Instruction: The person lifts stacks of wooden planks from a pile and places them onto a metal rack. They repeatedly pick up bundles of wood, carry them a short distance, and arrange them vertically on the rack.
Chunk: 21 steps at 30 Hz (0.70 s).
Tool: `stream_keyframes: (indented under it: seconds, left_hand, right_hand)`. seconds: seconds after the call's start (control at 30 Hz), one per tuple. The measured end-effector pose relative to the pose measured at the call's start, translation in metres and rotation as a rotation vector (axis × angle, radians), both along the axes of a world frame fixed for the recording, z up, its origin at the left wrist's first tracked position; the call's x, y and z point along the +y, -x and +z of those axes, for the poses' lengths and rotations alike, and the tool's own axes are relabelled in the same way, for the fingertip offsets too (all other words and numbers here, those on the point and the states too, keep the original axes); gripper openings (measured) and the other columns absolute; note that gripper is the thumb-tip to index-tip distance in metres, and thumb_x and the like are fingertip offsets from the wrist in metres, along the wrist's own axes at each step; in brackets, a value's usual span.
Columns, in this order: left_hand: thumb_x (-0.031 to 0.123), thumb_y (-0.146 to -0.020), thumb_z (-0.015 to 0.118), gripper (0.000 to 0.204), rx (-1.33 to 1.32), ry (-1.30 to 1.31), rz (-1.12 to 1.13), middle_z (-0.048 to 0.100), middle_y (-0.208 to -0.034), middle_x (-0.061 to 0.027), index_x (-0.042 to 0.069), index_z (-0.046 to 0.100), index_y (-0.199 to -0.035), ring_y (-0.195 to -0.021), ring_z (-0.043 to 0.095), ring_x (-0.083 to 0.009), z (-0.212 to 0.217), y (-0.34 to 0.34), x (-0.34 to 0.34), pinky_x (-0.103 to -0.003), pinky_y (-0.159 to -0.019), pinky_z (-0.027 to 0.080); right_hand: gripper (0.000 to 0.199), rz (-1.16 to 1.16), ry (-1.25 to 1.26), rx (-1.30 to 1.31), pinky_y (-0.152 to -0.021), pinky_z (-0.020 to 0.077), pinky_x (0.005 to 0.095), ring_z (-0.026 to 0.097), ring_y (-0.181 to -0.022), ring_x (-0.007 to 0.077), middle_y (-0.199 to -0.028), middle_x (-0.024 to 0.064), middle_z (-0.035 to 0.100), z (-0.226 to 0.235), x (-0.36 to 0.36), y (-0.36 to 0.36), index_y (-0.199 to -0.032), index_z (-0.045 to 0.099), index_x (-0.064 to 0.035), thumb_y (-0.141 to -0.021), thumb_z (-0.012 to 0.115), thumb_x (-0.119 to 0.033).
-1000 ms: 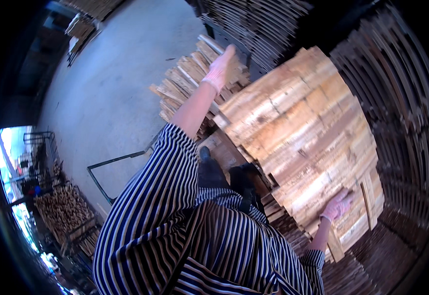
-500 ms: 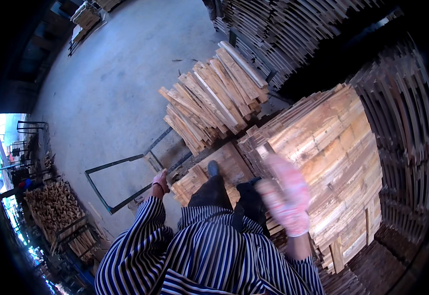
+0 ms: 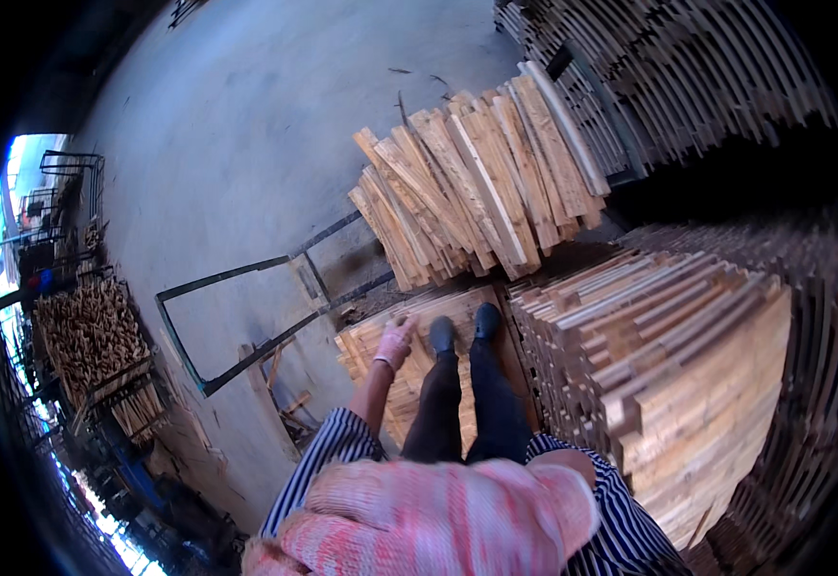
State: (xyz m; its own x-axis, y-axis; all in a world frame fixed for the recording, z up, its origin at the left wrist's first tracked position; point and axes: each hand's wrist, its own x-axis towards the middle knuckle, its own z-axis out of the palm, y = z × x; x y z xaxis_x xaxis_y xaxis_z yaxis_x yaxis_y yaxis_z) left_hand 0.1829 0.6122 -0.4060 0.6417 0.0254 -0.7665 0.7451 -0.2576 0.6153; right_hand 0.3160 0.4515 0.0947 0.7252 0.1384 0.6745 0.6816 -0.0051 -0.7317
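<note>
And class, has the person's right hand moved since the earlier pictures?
Yes: the right hand has moved left in view, clear of the stacked boards it overlapped in both earlier pictures.

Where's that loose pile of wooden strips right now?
In the head view, the loose pile of wooden strips lies above and slightly right of centre, just beyond the dark shoes and right of the dark metal frame.

Around me: one concrete floor (image 3: 237, 173), grey-blue, unevenly lit. To my left, one rectangular dark metal frame (image 3: 222, 277) at floor level; farther left, one rack of thin wooden sticks (image 3: 93, 331) and a bright opening (image 3: 25, 154). Ahead right, stacked slats (image 3: 669, 77) beside deep shadow.
</note>
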Motion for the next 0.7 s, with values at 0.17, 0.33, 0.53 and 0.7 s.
stream_keyframes:
  seconds: [0.17,0.33,0.53,0.7]
  left_hand:
    - [0.047,-0.096,0.067,0.051,0.274,0.099,0.217,0.063,-0.104,-0.0074,0.011,0.06,-0.131,-0.088,0.06,-0.0224,-0.07,-0.04,-0.065,-0.039,-0.072,0.05]
    - [0.053,-0.093,0.069,0.066,0.191,0.13,0.287,0.065,-0.124,-0.0082,0.011,0.056,-0.141,-0.11,0.061,-0.0251,-0.173,-0.072,-0.104,-0.043,-0.085,0.051]
    - [0.055,-0.092,0.071,0.078,0.116,0.305,0.316,0.058,-0.142,-0.0115,0.005,0.049,-0.148,-0.123,0.057,-0.0244,-0.226,-0.154,-0.172,-0.041,-0.097,0.048]
    - [0.057,-0.087,0.074,0.088,0.062,-0.107,0.399,0.059,-0.14,-0.0229,-0.003,0.049,-0.146,-0.127,0.059,-0.0317,-0.241,-0.185,-0.241,-0.039,-0.107,0.045]
  right_hand:
    - [0.088,-0.013,0.333,0.789,-0.113,0.0366,0.0384,0.044,-0.137,0.036,-0.151,0.0244,0.04,-0.232,0.01,-0.121,-0.153,0.03,0.002,-0.089,0.062,-0.05]
    - [0.104,-0.318,1.012,0.978,-0.115,0.0411,0.0487,0.045,-0.142,0.0392,-0.159,0.0317,0.03,-0.478,-0.079,-0.176,-0.16,0.015,0.0018,-0.089,0.07,-0.051]
    - [0.128,-0.435,1.2,1.208,-0.123,0.0249,0.0544,0.018,-0.156,0.0395,-0.168,0.0261,0.015,-0.624,-0.16,-0.191,-0.164,0.006,-0.0087,-0.074,0.086,-0.053]
    - [0.132,-0.65,1.216,1.24,-0.123,0.0253,0.055,0.018,-0.156,0.0406,-0.167,0.0248,0.018,-0.654,-0.175,-0.158,-0.163,0.008,-0.0095,-0.069,0.09,-0.053]
